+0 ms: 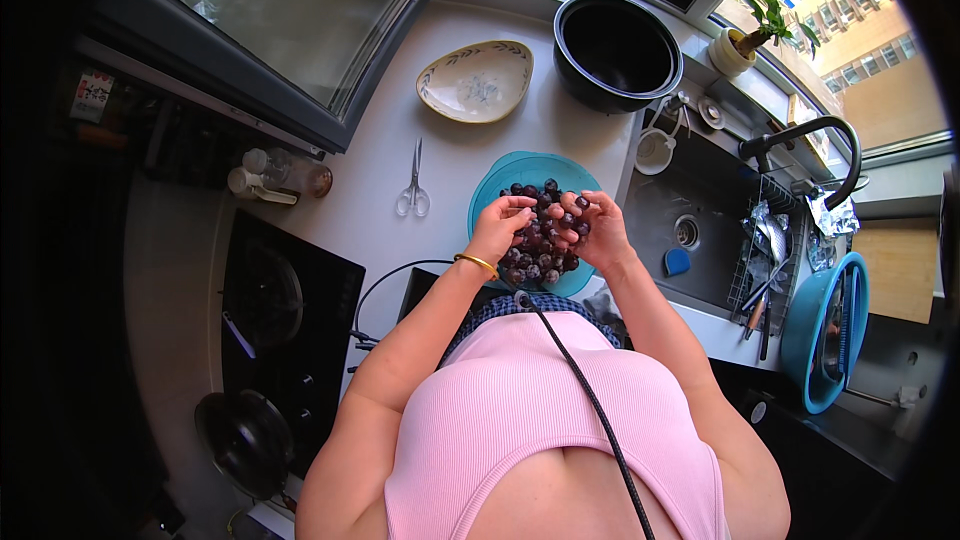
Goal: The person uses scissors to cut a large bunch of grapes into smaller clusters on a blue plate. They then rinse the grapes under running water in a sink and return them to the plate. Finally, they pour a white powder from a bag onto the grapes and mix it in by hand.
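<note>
A teal plastic basin (489, 186) at the counter's front edge holds a heap of dark purple grapes (534, 249). Over the heap, my right hand (606, 234) has its fingers curled around a few loose grapes (575, 219). My left hand (495, 229), with a gold bangle (478, 263) at its wrist, hovers over the basin's left side. Its thumb and fingertips come close together beside the grapes; whether anything small is between them cannot be made out. To the left lie scissors (413, 191) with clear handles, points facing away from me.
Behind the basin stand an oval patterned dish (474, 82) and a black pot (619, 49). At right are a dark sink (660, 199), a curved faucet (851, 142) and a wire rack (761, 270). An open window sash (352, 90) juts over the counter; a cooktop (330, 277) is at left.
</note>
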The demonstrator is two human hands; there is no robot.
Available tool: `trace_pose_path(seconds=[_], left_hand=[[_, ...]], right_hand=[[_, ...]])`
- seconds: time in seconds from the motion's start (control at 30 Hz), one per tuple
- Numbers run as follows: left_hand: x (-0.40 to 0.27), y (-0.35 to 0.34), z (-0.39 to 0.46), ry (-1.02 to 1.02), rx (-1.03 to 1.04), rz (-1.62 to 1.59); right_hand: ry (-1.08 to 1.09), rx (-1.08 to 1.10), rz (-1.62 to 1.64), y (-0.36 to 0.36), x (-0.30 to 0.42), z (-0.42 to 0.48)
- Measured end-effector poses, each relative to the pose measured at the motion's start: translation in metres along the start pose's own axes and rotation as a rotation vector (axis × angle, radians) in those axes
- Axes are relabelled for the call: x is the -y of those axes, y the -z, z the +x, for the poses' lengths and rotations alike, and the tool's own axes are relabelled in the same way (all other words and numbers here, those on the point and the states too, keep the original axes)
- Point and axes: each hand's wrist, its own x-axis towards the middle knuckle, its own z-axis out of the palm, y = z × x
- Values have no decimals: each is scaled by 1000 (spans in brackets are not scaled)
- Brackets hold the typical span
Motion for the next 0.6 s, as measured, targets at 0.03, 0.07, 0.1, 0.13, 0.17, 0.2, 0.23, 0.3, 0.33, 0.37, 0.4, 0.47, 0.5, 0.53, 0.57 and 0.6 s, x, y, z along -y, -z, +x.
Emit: trace_pose_path(seconds=[0.03, 0.07, 0.1, 0.13, 0.17, 0.2, 0.23, 0.3, 0.33, 0.37, 0.4, 0.47, 0.5, 0.53, 0.57, 0.6], left_hand=[[1, 1, 0, -1, 1, -1], [2, 1, 1, -3, 3, -1], [2, 1, 1, -19, 2, -1], [3, 1, 1, -34, 3, -1], [4, 1, 2, -50, 5, 0], [8, 3, 6, -110, -1, -18], [16, 5, 11, -168, -4, -34], [18, 5, 15, -217, -25, -61], [17, 4, 14, -190, -31, -34], [14, 3, 13, -164, -34, -3], [6, -1, 6, -114, -59, 30], [5, -1, 8, -77, -26, 38], [5, 1, 7, -53, -19, 23], [1, -1, 6, -16, -31, 54], [-3, -3, 5, 20, -43, 87], [-4, -3, 4, 19, -40, 88]], right_hand=[[2, 21, -4, -1, 0, 0], [4, 41, -7, -4, 0, -2], [9, 61, -9, -6, 0, -2], [29, -32, -134, -5, -3, 0], [50, -127, -257, -4, -7, 4], [75, -225, -379, -5, -10, 7], [135, -236, -697, -6, -10, 8], [178, -266, -1110, -11, -14, 7], [318, -253, -1254, -12, -16, 5], [336, -280, -1294, -10, -16, 4], [324, -313, -1289, -18, -13, -1], [365, -348, -1201, -17, -10, -15], [266, -432, -1116, -32, -2, -30], [246, -457, -973, -25, 0, -43], [231, -477, -828, -15, 1, -61], [237, -532, -849, -13, 4, -83]])
